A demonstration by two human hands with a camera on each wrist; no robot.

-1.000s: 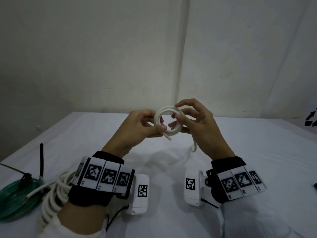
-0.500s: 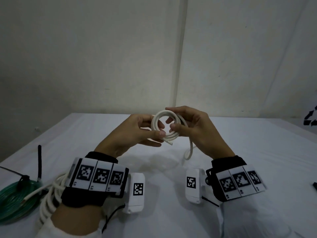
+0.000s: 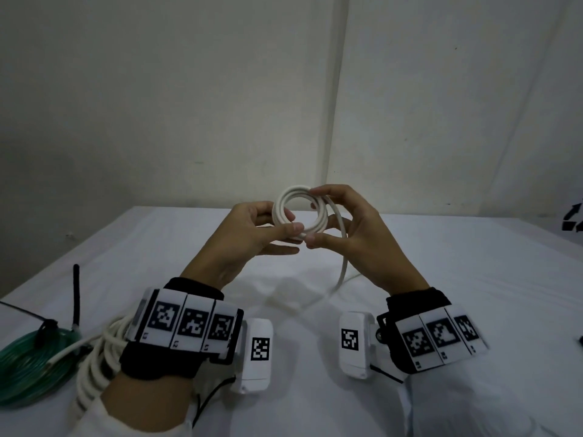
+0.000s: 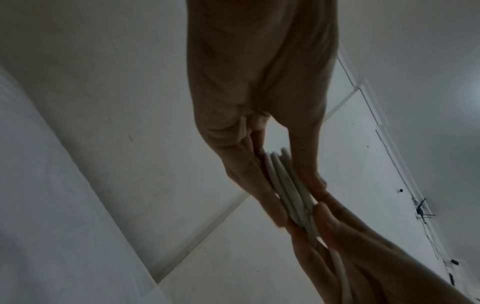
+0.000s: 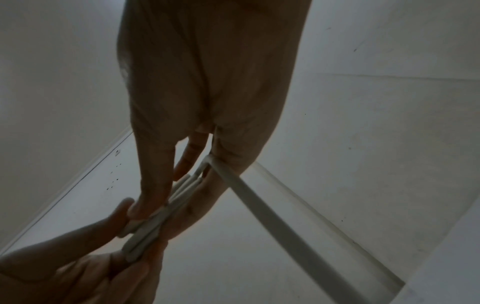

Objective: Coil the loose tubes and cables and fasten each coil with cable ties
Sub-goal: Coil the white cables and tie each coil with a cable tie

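Vs a sec ago the white coil (image 3: 299,214) sits a bit higher above the table (image 3: 473,279) and looks fuller: another loop seems to have gone on, and the loose tail (image 3: 342,263) now drops from the right side of the ring down to the cloth. Judgement: winding is nearly done but some slack is left, so tying isn't due yet.

Left hand (image 3: 252,234): thumb and fingers curled, pinching the coil's lower-left edge. Right hand (image 3: 353,231): fingers curved over the top of the ring, thumb under it, pinching the loops; the tail runs out past its palm in the right wrist view.

Wrist views are dim, backlit; they show stacked loops edge-on between fingertips, little else. How many loops: can't tell exactly. Tail's end is lost against the white cloth.

At left, a green hose coil (image 3: 28,370) is cut off by the frame edge, and a bigger white coil (image 3: 97,357) is partly behind the left wrist. No cable ties clearly visible; a dark bit at the far right edge is too small to ID.
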